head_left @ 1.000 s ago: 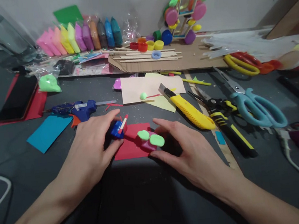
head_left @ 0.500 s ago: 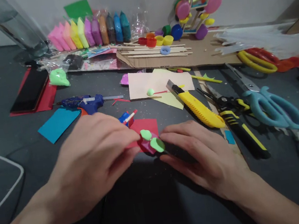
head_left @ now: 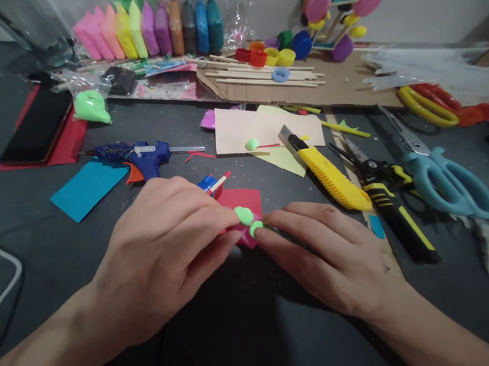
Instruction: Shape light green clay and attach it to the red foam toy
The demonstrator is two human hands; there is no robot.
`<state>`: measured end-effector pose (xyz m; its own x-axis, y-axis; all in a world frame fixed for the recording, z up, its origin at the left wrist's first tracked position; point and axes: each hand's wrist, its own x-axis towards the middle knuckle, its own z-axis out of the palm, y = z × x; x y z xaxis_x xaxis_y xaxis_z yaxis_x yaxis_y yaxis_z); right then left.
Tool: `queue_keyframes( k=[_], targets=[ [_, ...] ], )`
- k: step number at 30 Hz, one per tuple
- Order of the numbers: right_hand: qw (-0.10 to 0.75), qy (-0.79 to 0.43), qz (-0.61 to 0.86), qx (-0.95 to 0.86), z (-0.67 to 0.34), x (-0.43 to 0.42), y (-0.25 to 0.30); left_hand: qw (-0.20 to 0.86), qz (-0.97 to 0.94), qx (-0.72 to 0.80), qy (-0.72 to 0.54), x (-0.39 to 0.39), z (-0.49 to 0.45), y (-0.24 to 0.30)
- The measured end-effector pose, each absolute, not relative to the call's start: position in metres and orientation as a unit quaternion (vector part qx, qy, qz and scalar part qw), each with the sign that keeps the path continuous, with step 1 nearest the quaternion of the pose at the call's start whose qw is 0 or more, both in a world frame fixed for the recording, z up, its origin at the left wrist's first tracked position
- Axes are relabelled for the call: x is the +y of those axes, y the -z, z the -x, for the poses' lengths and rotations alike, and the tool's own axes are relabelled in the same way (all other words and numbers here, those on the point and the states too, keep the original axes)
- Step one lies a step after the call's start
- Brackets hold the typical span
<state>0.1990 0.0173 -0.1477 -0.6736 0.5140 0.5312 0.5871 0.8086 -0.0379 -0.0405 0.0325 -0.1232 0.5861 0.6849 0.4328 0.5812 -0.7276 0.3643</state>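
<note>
My left hand is closed, its thumb and fingertips pinching a small craft model mostly hidden behind them. A light-green clay piece and pink clay show at the fingertips. Beyond the knuckles a blue part and a stick with a red tip stick out, apparently of the same model. My right hand pinches a second light-green clay piece between thumb and forefinger, close against the first. Beneath the model lies a red paper sheet on the dark table.
A yellow utility knife, pliers and blue-handled scissors lie to the right. At the left are a glue gun, blue paper and a phone. Clay packs and a decorated stick model stand behind.
My right thumb and forefinger have closed on the lower green clay piece, which was in open view before. The camera view has shifted slightly.
</note>
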Motion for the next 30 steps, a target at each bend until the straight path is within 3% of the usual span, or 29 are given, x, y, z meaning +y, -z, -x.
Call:
queue_keyframes(
  k=[30],
  targets=[
    [0.255, 0.074, 0.311, -0.913, -0.1976, 0.0145, 0.1462, 0.103, -0.893, 0.35, -0.262, 0.0304, 0.0395, 0.1286]
  ],
)
